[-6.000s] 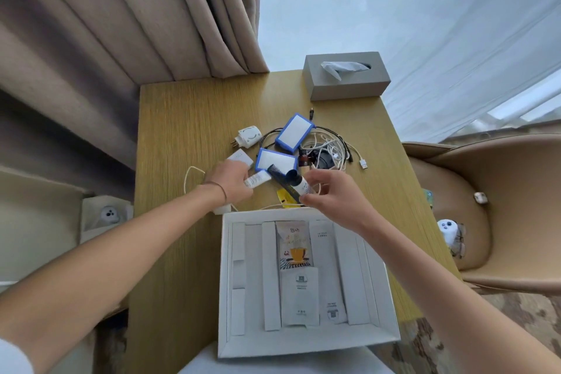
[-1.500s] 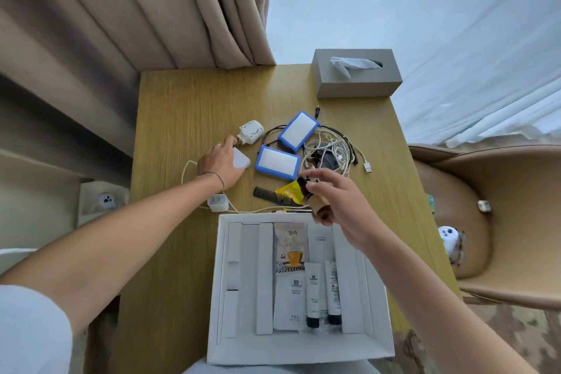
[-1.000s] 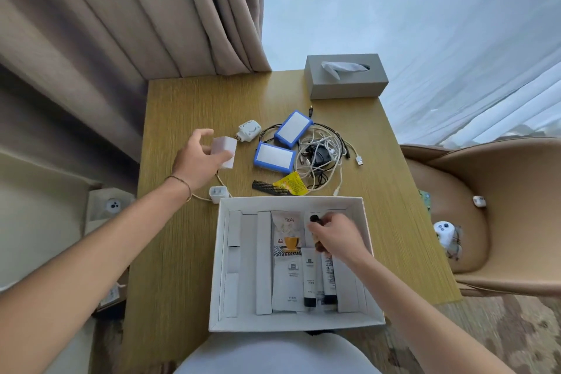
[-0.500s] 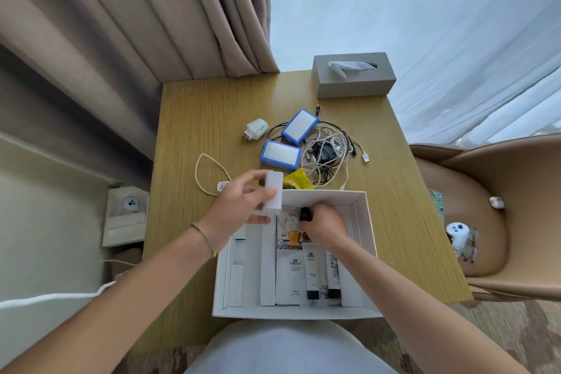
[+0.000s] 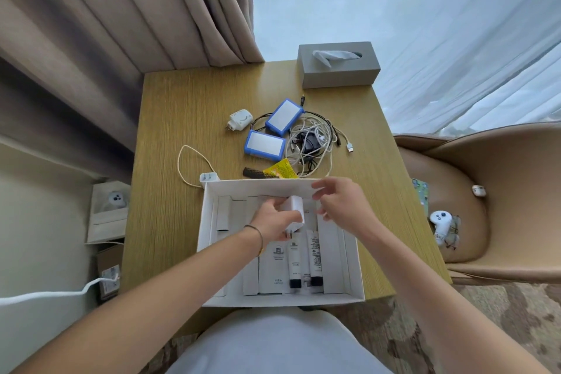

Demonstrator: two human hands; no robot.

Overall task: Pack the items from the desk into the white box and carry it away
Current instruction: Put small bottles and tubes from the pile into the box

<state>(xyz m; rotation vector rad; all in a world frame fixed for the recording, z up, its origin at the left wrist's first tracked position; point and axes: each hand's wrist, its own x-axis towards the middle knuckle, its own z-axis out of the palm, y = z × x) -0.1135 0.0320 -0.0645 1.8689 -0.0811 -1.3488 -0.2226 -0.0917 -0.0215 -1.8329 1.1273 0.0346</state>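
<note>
The white box (image 5: 206,231) lies open at the desk's near edge, holding sachets and two white tubes (image 5: 303,261). My left hand (image 5: 274,220) is inside the box and grips a white charger block (image 5: 296,211). My right hand (image 5: 340,202) hovers over the box's far right part with relaxed fingers, holding nothing. Behind the box lie a black comb (image 5: 253,172), a yellow packet (image 5: 280,169), two blue-edged packs (image 5: 274,130), a tangle of cables (image 5: 312,143), a round white plug (image 5: 239,120) and a small white adapter (image 5: 209,177) with its cord.
A grey tissue box (image 5: 338,68) stands at the desk's far right corner. Curtains hang behind the desk (image 5: 182,100). A tan chair (image 5: 485,191) with a white controller (image 5: 441,222) is at the right. A white cable (image 5: 45,294) runs at the lower left.
My left hand has carried the white charger block from the desk down into the box. My right hand has let go of the small dark-capped bottle and lifted toward the box's far right.
</note>
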